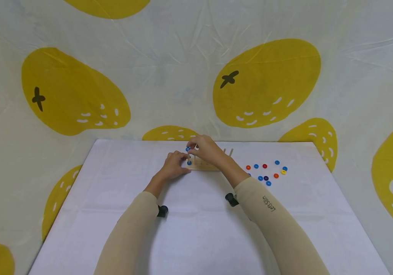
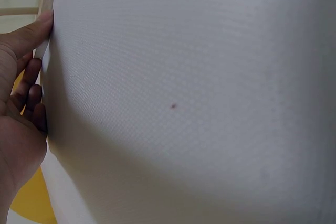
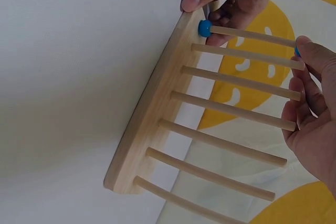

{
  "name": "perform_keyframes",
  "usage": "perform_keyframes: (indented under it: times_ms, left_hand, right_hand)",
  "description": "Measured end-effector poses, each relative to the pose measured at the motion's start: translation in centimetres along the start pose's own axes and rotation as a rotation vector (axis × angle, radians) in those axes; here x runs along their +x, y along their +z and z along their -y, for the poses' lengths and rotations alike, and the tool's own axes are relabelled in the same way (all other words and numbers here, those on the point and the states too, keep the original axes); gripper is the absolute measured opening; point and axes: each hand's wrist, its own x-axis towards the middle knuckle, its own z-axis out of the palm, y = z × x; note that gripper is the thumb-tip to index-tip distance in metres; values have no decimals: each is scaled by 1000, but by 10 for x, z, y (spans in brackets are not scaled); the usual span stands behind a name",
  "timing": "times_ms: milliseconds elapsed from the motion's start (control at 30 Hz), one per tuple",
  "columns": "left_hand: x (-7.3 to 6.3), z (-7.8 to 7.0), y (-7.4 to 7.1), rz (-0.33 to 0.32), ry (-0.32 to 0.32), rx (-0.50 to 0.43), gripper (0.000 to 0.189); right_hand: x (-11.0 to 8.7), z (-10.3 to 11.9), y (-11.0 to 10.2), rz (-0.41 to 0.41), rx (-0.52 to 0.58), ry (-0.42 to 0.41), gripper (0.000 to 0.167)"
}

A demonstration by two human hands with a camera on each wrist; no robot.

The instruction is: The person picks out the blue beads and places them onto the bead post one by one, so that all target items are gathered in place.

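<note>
A wooden peg board (image 3: 142,124) with a row of upright thin pegs stands near the far edge of the table. My left hand (image 1: 173,165) grips its left end, the thumb on the front edge and the other fingers behind. One blue bead (image 3: 205,28) sits at the foot of the leftmost peg, next to that hand. At the top of the same peg, my right hand (image 1: 207,149) pinches another blue bead (image 1: 187,149) between thumb and fingertips. The right wrist view shows this bead mostly covered by the thumb. The other pegs carry no beads.
To the right of the board lie several loose beads, among them a red bead (image 1: 264,166), a yellow bead (image 1: 284,172), a dark purple bead (image 1: 266,178) and a blue bead (image 1: 277,162). A cloth backdrop (image 1: 169,76) with yellow fruit prints rises behind the white table (image 1: 196,229).
</note>
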Motion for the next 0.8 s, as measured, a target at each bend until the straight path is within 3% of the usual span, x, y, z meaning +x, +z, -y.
perform_keyframes:
  times_ms: [800]
  left_hand:
    - [2,7,6,-18,13,9,58]
  right_hand:
    - [-4,-2,6,-25,20,19,22]
